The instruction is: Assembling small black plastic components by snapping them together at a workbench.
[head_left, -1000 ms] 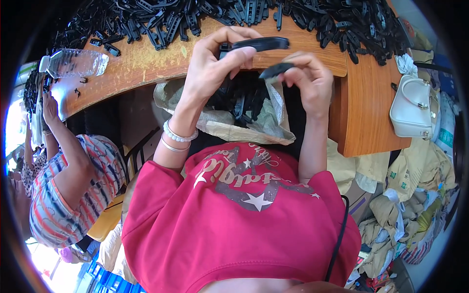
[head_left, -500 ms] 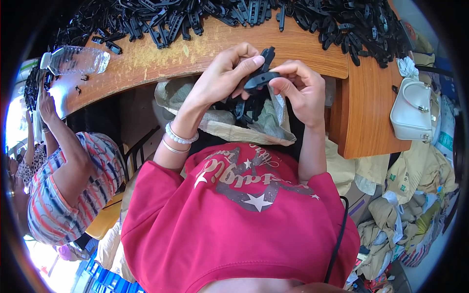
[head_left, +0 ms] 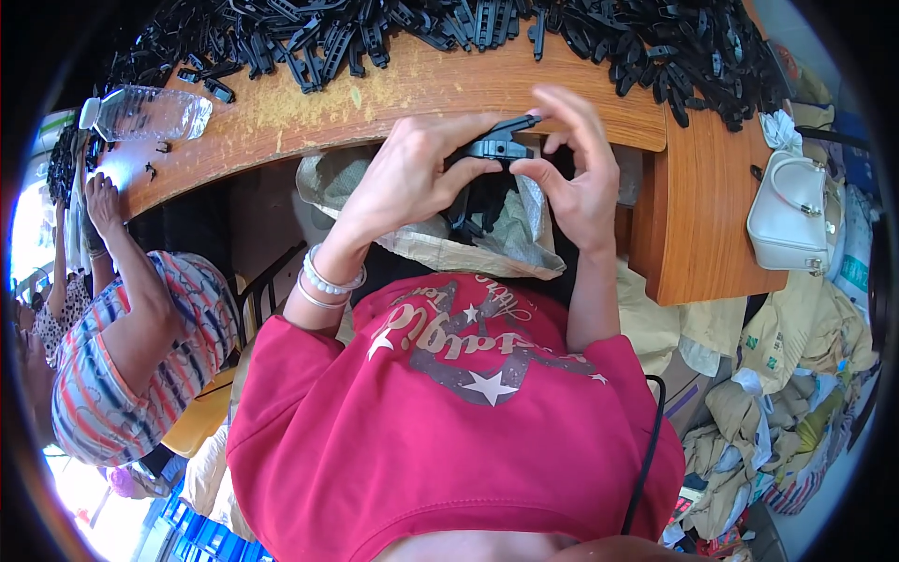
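Observation:
Both hands meet over the table's front edge on one small black plastic part [head_left: 498,142]. My left hand [head_left: 412,173] grips it from the left, with white bead bracelets on that wrist. My right hand [head_left: 573,169] pinches its right end between thumb and fingers. Directly below the hands, an open woven sack [head_left: 440,244] rests in my lap with more black parts inside. A large heap of black plastic parts [head_left: 487,33] lies along the far side of the wooden table [head_left: 393,94].
A clear plastic bottle [head_left: 145,112] lies on the table at the left. A person in a striped shirt [head_left: 131,347] sits to my left, arm raised to the table. A white handbag [head_left: 791,211] hangs at the right, above piled sacks [head_left: 787,375].
The hands have drawn closer together; two separate black pieces held apart a second ago are now pressed together as one between both hands, slightly higher over the table's edge.

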Demonstrator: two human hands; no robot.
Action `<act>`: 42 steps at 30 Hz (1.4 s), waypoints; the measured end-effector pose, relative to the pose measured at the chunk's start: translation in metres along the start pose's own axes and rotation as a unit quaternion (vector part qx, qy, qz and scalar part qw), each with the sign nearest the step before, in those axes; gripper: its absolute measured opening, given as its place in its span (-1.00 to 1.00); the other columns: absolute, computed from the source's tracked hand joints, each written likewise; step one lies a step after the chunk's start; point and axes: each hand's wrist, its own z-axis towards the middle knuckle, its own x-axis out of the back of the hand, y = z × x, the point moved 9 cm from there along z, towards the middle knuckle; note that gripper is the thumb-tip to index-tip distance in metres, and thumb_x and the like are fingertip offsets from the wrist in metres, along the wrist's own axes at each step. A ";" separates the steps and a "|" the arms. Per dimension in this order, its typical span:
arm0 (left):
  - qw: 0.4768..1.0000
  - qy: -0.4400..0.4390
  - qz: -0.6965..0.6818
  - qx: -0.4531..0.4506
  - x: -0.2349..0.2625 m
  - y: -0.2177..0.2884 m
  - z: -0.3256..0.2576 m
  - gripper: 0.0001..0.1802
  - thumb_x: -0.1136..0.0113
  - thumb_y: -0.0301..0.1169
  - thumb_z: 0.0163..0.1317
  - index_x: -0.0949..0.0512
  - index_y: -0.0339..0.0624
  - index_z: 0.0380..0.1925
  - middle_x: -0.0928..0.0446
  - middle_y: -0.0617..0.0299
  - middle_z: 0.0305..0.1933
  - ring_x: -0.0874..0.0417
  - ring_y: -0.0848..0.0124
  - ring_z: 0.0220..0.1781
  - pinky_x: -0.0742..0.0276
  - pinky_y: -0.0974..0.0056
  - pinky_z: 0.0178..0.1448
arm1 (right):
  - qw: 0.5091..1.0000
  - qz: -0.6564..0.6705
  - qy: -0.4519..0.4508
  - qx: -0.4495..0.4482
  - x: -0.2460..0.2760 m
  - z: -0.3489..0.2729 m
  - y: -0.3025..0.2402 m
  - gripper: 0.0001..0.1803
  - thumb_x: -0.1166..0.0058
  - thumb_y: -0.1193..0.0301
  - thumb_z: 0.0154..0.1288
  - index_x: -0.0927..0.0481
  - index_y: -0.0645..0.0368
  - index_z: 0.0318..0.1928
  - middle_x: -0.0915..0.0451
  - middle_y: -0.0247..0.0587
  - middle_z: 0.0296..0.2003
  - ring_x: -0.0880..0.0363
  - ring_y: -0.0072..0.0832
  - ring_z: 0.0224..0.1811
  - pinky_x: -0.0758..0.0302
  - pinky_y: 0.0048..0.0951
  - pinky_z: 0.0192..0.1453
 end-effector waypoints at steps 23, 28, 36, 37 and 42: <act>0.853 0.250 0.089 0.449 0.044 -0.220 -0.164 -0.34 -0.35 -0.26 -0.05 -0.43 -0.43 0.03 -0.55 -0.33 -0.12 -0.60 -0.10 -0.03 -0.50 0.08 0.03 | 0.831 -0.470 -0.268 -0.129 -0.028 -0.084 0.121 -0.60 -0.32 0.28 -0.05 -0.56 0.33 -0.28 -0.59 0.11 -0.28 -0.61 -0.02 -0.23 -0.52 -0.06 -0.17; 0.913 0.046 0.368 0.167 -0.006 -0.137 -0.111 -0.87 -0.07 -0.42 0.00 -0.59 -0.17 -0.50 -0.55 -0.08 -0.56 -0.64 0.01 -0.43 -0.55 -0.02 -0.35 | 0.859 -0.460 -0.201 -0.099 0.008 -0.075 0.132 -0.84 0.00 0.45 0.14 -0.61 0.26 -0.36 -0.59 0.24 -0.41 -0.61 0.08 -0.27 -0.52 0.01 -0.18; 0.983 0.076 0.086 0.140 -0.025 -0.060 -0.164 -0.77 -0.17 -0.33 0.19 -0.61 -0.29 -0.50 -0.48 0.00 -0.72 -0.56 0.23 -0.68 -0.46 0.21 -0.55 | 0.936 -0.309 0.054 -0.160 0.108 -0.075 0.129 -0.78 0.00 0.41 0.23 -0.66 0.14 -0.18 -0.63 0.09 -0.32 -0.63 -0.07 -0.21 -0.53 -0.19 -0.11; 0.922 0.085 -0.047 0.375 -0.013 -0.099 -0.178 -0.64 -0.14 -0.23 0.28 -0.58 -0.35 -0.50 -0.47 0.18 -0.76 -0.53 0.42 -0.73 -0.41 0.29 -0.63 | 0.923 -0.360 0.037 -0.129 0.093 -0.074 0.117 -0.78 0.00 0.41 0.24 -0.66 0.13 -0.16 -0.63 0.08 -0.32 -0.63 -0.06 -0.21 -0.53 -0.19 -0.11; 0.912 0.271 0.004 0.309 0.079 -0.183 -0.145 -0.60 -0.14 -0.21 0.29 -0.56 -0.37 -0.54 -0.44 0.20 -0.79 -0.44 0.50 -0.79 -0.31 0.32 -0.70 | 0.958 -0.285 -0.015 -0.005 0.031 -0.028 0.076 -0.81 -0.01 0.41 0.25 -0.64 0.18 -0.21 -0.62 0.04 -0.37 -0.61 -0.05 -0.34 -0.52 -0.22 -0.26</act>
